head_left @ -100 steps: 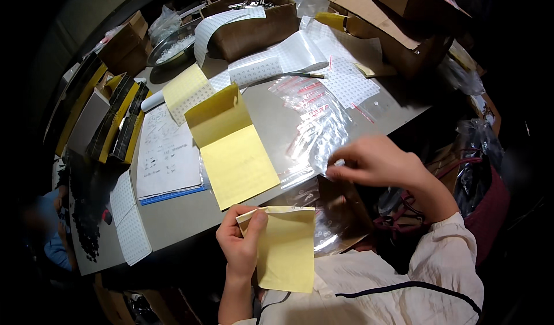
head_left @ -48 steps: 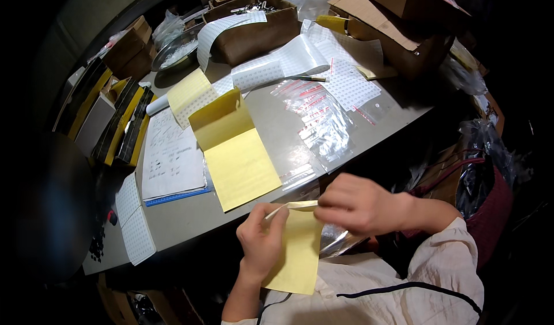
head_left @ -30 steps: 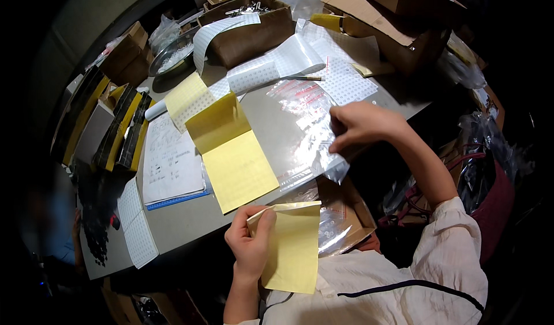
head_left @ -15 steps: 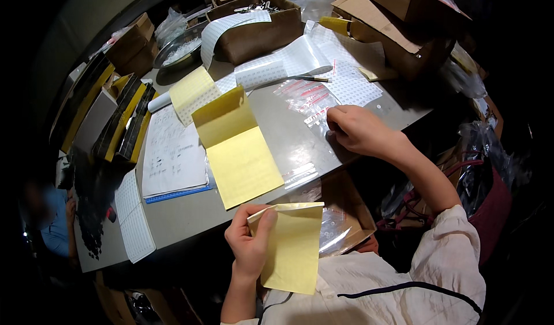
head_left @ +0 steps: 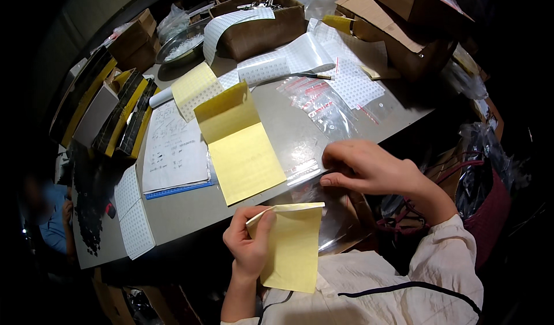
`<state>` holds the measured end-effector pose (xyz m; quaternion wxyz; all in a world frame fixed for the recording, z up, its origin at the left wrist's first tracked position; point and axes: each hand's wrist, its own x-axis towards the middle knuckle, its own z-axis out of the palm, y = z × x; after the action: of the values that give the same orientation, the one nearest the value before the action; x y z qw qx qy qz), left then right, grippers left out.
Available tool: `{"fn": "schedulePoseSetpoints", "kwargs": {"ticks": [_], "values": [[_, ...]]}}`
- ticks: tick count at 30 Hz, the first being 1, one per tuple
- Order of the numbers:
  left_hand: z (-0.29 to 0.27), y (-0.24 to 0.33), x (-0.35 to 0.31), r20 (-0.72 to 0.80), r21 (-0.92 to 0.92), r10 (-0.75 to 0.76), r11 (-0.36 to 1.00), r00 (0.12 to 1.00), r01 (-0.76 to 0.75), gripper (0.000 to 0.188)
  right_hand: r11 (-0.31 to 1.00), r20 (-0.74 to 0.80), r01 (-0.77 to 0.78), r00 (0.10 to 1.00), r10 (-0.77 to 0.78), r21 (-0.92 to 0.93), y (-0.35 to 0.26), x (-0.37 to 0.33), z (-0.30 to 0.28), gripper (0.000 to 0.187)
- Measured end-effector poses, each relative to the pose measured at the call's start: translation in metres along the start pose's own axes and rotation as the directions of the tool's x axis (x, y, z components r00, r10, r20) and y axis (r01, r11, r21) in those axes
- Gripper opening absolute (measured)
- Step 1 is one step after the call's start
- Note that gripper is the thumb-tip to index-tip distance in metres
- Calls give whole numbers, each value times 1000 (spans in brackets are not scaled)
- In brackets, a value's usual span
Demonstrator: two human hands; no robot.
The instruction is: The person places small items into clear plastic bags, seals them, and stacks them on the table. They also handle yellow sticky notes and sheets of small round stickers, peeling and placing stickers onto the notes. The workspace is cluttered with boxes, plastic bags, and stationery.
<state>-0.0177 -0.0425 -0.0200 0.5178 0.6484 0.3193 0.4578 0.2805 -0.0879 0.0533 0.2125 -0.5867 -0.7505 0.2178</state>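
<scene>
My left hand (head_left: 248,241) pinches the top edge of a folded yellow paper sheet (head_left: 291,250) between thumb and fingers, in front of my body. At the table's front edge is my right hand (head_left: 369,166), its fingers bent and its thumb apart from them; nothing shows in its grip. Just left of its fingertips lie small clear zip bags (head_left: 303,172). More clear zip bags with red lines (head_left: 317,103) are spread farther back. Left of these, a creased yellow sheet (head_left: 247,160) lies with its upper flap raised. Clear plastic (head_left: 340,227) shows below my right hand.
A clipboard with written papers (head_left: 173,158) lies left, beside black-and-yellow boxes (head_left: 124,117). Label sheets (head_left: 265,68), a pen (head_left: 311,76), a bowl of clear pieces (head_left: 183,47) and brown cartons (head_left: 265,31) occupy the back. Another person in blue (head_left: 55,227) is at far left.
My right hand has come back from the spread zip bags to the table's front edge, and its thumb has moved apart from the fingers. My left hand keeps its hold on the yellow sheet.
</scene>
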Motion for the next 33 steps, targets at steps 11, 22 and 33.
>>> {"fn": "schedulePoseSetpoints", "kwargs": {"ticks": [11, 22, 33], "values": [[8, 6, 3, 94, 200, 402, 889, 911, -413, 18, 855, 122, 65, 981, -149, 515, -13, -10, 19, 29], [16, 16, 1, 19, -201, -29, 979, 999, 32, 17, 858, -173, 250, 966, -192, 448, -17, -22, 41, 36], [-13, 17, 11, 222, -365, 91, 931, 971, -4, 36, 700, -330, 506, 861, -386, 504, -15, -37, 32, 48]]}}
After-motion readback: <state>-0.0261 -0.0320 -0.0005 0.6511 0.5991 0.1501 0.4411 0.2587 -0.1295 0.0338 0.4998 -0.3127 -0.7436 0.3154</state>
